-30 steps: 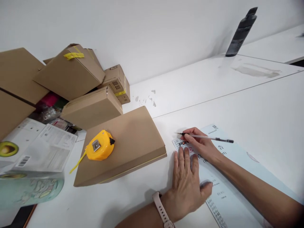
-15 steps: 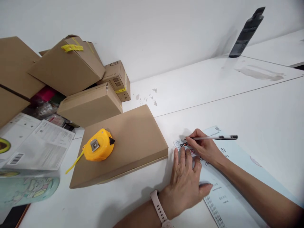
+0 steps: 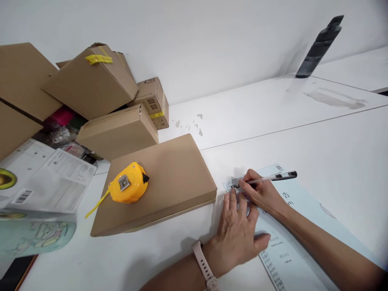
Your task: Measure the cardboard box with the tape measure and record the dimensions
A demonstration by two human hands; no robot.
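**Desk:** Where are the hands right now?

**Me:** I'm seeing the right hand (image 3: pixel 263 195) pinching a slim clear-barrelled pen (image 3: pixel 273 177), with the fingers closed round it near the tip. The tip is touching down at the far left corner of the pale blue printed paper sheet (image 3: pixel 304 212), which is lying on the white table (image 3: pixel 303 133). The pen's dark end is pointing off to the right.

**Desk:** And the left?

**Me:** The left hand (image 3: pixel 238 232), with a pink watch strap (image 3: pixel 201 260) at the wrist, is lying flat and open. It's pressing on the sheet's left edge, just near of the pen tip. The two hands are sitting close together, almost touching.

**Desk:** Anything crowding them?

**Me:** A flat brown cardboard box (image 3: pixel 172 178) is lying just left of the sheet, with a yellow tape measure (image 3: pixel 129 188) sitting on top. More brown cartons (image 3: pixel 91 83) are piling up at the far left. None of it is touching the paper.

**Desk:** How would you be handling this stroke?

**Me:** As I'm judging it, I'd be bearing down with the flat palm so the sheet isn't sliding on the smooth top. I'd be holding those fingers out of the pen's path and working the pen lightly, since that corner is sitting near the box edge.
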